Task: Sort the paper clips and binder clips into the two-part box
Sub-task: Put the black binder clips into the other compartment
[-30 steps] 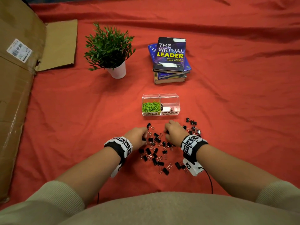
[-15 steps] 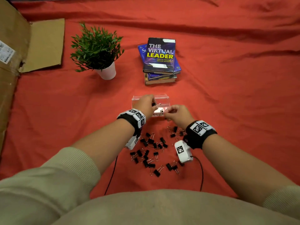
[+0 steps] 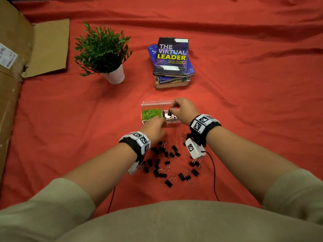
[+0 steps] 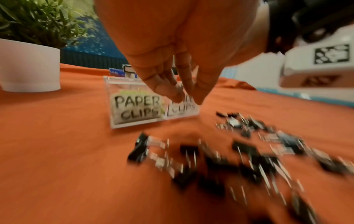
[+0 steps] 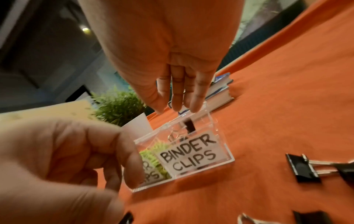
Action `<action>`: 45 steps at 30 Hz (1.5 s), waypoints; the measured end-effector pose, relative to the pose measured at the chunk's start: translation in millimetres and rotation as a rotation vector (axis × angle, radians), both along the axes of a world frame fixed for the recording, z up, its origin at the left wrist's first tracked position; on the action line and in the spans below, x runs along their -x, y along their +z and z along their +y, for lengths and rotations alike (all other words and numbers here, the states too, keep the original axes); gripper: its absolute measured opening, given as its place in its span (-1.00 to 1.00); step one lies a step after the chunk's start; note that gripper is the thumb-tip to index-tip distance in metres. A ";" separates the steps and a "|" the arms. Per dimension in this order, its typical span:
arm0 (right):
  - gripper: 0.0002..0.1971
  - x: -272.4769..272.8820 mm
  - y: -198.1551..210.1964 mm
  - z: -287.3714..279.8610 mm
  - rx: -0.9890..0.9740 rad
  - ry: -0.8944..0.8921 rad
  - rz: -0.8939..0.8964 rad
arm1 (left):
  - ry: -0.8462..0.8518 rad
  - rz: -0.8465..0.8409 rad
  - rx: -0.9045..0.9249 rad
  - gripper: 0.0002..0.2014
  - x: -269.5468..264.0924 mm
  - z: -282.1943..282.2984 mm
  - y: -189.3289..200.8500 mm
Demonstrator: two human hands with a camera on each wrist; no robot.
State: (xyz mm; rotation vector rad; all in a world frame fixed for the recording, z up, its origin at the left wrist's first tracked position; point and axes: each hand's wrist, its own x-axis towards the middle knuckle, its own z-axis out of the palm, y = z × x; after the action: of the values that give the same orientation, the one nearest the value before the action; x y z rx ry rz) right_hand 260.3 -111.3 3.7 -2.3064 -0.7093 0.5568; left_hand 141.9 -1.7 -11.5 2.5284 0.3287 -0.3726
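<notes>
The clear two-part box (image 3: 151, 102) stands on the red cloth, labelled PAPER CLIPS (image 4: 136, 109) and BINDER CLIPS (image 5: 191, 154). Green paper clips (image 3: 151, 113) fill its left part. My right hand (image 3: 172, 109) hovers over the right part with its fingers (image 5: 178, 104) straight and pointing down. A black binder clip (image 5: 189, 126) is loose just beneath them, inside the box mouth. My left hand (image 3: 158, 125) is just in front of the box, fingers loosely curled, and I see nothing in it. Several black binder clips (image 3: 164, 165) lie scattered nearer to me.
A potted plant (image 3: 104, 53) stands at the back left and a stack of books (image 3: 173, 62) behind the box. Flattened cardboard (image 3: 10, 84) lines the left edge. A wrist-camera cable (image 3: 214, 172) trails on the cloth at the right of the pile.
Both hands rose from the pile to the box. The left hand has since drawn back in front of it, and the right hand moved over the binder part and let a clip go.
</notes>
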 end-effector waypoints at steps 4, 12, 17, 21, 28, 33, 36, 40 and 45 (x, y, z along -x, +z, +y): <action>-0.89 31.4 -2.0 -18.8 0.098 0.241 -0.076 | -0.104 0.080 -0.081 -0.69 38.1 -8.8 -20.7; -0.48 93.5 -48.6 -61.3 0.466 0.513 -0.102 | -0.059 0.138 -0.150 -0.64 57.3 -22.3 -39.2; -0.73 99.9 -57.9 -61.7 0.416 0.496 -0.087 | -0.028 0.111 -0.119 -0.73 56.6 -23.1 -42.5; -0.82 102.0 -60.5 -61.6 0.373 0.446 -0.037 | 0.012 0.120 -0.090 -0.75 57.0 -20.7 -43.2; -0.91 90.9 -56.6 -66.2 0.255 0.279 0.130 | 0.122 0.114 0.040 -0.78 57.6 -18.6 -44.3; -0.84 54.1 -31.6 -51.9 0.067 0.028 0.274 | 0.174 0.113 0.099 -0.79 56.2 -17.4 -39.1; -0.78 22.8 -14.2 -31.6 -0.023 -0.075 0.225 | 0.210 0.082 0.132 -0.81 52.9 -16.8 -35.5; -0.86 -1.0 -3.4 -8.2 0.038 -0.054 0.038 | 0.212 0.010 0.171 -0.81 41.1 -18.1 -23.6; -0.83 -5.8 -5.3 -8.8 0.055 -0.038 0.008 | 0.169 -0.116 0.138 -0.82 1.7 -11.4 -4.3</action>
State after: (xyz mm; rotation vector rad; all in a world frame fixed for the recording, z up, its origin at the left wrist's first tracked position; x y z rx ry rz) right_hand 266.1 -120.1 -1.7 -2.3618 -0.6519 0.5745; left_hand 140.2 -13.1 -15.8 2.3555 0.4525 -0.1752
